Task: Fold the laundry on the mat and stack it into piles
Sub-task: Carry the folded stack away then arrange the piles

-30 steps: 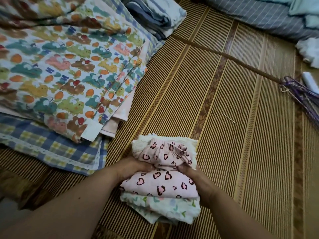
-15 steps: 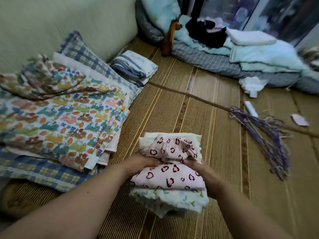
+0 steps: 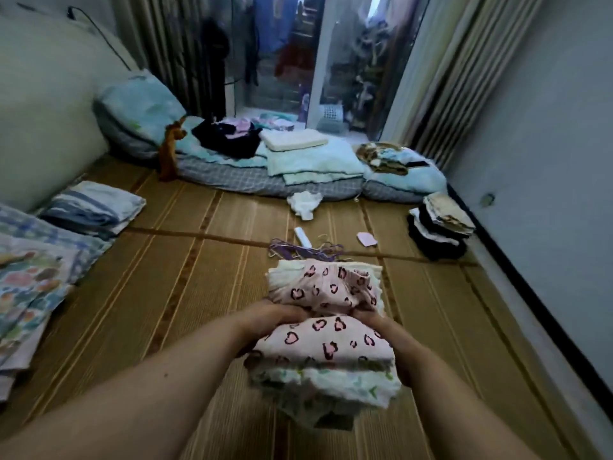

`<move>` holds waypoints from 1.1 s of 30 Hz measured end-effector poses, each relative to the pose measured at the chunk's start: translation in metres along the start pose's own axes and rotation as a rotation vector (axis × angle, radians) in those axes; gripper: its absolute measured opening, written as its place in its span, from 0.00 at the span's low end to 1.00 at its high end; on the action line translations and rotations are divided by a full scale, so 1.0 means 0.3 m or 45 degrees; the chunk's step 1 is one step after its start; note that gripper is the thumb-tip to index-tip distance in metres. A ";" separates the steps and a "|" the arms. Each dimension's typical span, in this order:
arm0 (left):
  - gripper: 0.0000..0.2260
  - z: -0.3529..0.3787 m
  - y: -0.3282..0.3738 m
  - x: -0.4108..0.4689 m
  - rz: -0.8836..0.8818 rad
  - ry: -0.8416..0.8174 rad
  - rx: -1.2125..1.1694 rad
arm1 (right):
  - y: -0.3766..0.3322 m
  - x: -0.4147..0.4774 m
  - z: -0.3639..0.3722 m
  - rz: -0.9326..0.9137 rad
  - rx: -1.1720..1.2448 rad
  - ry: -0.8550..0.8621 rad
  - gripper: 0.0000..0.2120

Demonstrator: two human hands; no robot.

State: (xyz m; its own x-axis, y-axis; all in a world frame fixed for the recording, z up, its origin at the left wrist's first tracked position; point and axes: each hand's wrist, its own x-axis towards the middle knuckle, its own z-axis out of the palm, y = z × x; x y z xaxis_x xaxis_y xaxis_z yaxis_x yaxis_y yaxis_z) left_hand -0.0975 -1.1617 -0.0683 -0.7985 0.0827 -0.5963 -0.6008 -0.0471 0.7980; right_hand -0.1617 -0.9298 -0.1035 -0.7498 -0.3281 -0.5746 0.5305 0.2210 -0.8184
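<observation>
A woven mat (image 3: 185, 293) covers the bedroom floor, with bedding (image 3: 265, 182) along its far edge. At the near middle a small stack of folded clothes (image 3: 323, 346), pink heart-print on top, is clasped between the left hand (image 3: 275, 318) and right hand (image 3: 381, 328), each grip curled tight into its sides. Soft, light and apt to slump, it likely needs support at both flanks. Purple hangers (image 3: 298, 252) lie just beyond. Open mat stretches to the left, and a folded pile (image 3: 438, 227) sits by the right wall (image 3: 547, 194).

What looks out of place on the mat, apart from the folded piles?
A white garment lies crumpled and unfolded on the mat near the mattress, unlike the folded pile by the right wall. A tangle of thin purple hangers lies loose just beyond the pink heart-print stack.
</observation>
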 end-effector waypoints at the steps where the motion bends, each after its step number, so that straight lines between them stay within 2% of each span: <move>1: 0.06 0.100 0.024 0.021 0.011 -0.037 0.005 | 0.001 -0.036 -0.099 -0.005 0.022 0.012 0.45; 2: 0.07 0.230 0.048 0.050 0.012 -0.078 0.017 | 0.009 -0.087 -0.225 -0.013 0.056 0.028 0.42; 5: 0.08 0.554 0.088 0.122 0.010 -0.187 0.069 | 0.038 -0.230 -0.529 -0.023 0.069 0.134 0.45; 7: 0.09 0.744 0.109 0.155 0.008 -0.275 0.102 | 0.072 -0.322 -0.703 -0.001 0.179 0.220 0.42; 10: 0.10 0.980 0.148 0.165 0.004 -0.464 0.143 | 0.120 -0.462 -0.894 0.030 0.312 0.321 0.44; 12: 0.12 1.092 0.167 0.176 -0.006 -0.574 0.161 | 0.149 -0.549 -0.978 0.029 0.418 0.359 0.40; 16: 0.27 1.240 0.183 0.207 -0.057 -0.765 0.257 | 0.200 -0.677 -1.053 -0.032 0.533 0.487 0.35; 20: 0.20 1.334 0.185 0.202 -0.075 -0.905 0.357 | 0.258 -0.780 -1.053 -0.073 0.628 0.656 0.37; 22: 0.20 1.366 0.183 0.190 -0.102 -0.991 0.389 | 0.287 -0.835 -1.040 -0.140 0.669 0.720 0.34; 24: 0.15 1.409 0.195 0.177 -0.101 -1.047 0.506 | 0.311 -0.885 -1.029 -0.194 0.715 0.809 0.32; 30: 0.08 1.573 0.186 0.106 -0.115 -1.083 0.665 | 0.419 -1.005 -1.074 -0.170 0.864 0.926 0.37; 33: 0.10 1.715 0.174 0.093 -0.120 -1.094 0.731 | 0.466 -1.089 -1.168 -0.197 0.869 0.928 0.35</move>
State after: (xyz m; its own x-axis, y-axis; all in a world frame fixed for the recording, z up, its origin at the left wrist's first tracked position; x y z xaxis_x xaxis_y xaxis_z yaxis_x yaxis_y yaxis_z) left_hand -0.1315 -0.6496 0.0016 -0.3172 0.7542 -0.5749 -0.3709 0.4593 0.8072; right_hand 0.0187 -0.4701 -0.0331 -0.7674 0.3829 -0.5142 0.3485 -0.4240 -0.8359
